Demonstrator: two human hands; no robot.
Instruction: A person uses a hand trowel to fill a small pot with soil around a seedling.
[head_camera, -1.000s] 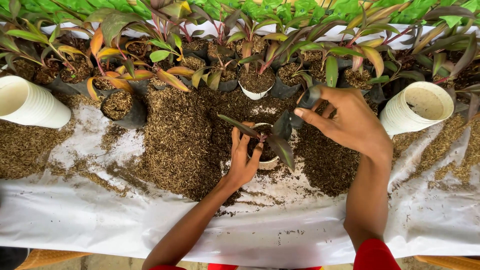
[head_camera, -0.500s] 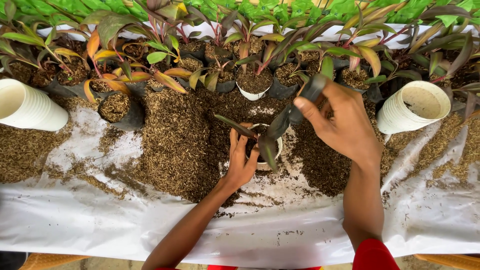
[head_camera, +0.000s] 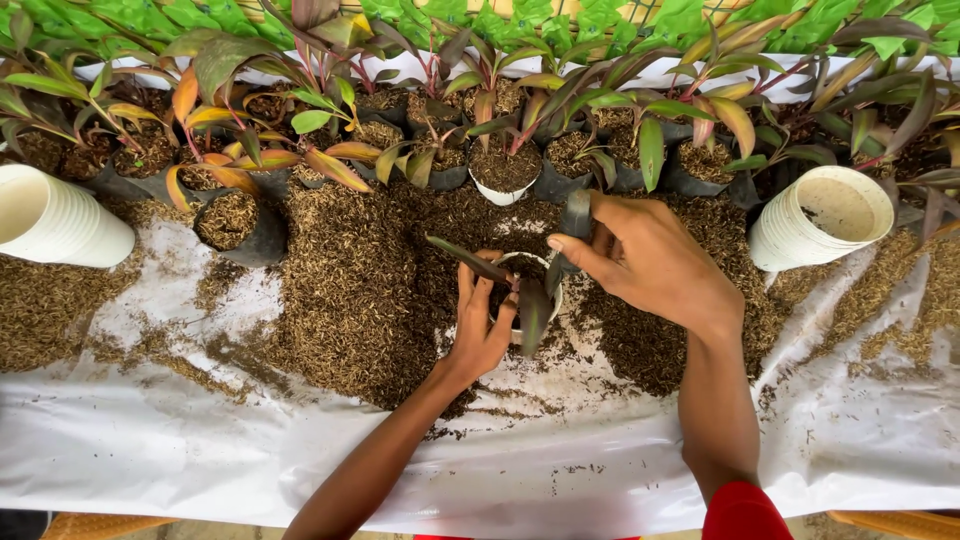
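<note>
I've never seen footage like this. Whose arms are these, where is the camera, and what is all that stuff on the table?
No machine here: a person wears a camera on the head, looking down at their own bare hands. The left hand steadies a small white pot holding a dark-leaved seedling. The right hand pinches a strip of black plastic just above it. The table is covered by a white sheet strewn with brown husk mix. White cup stacks lie at both sides, and potted plants line the back.
</note>
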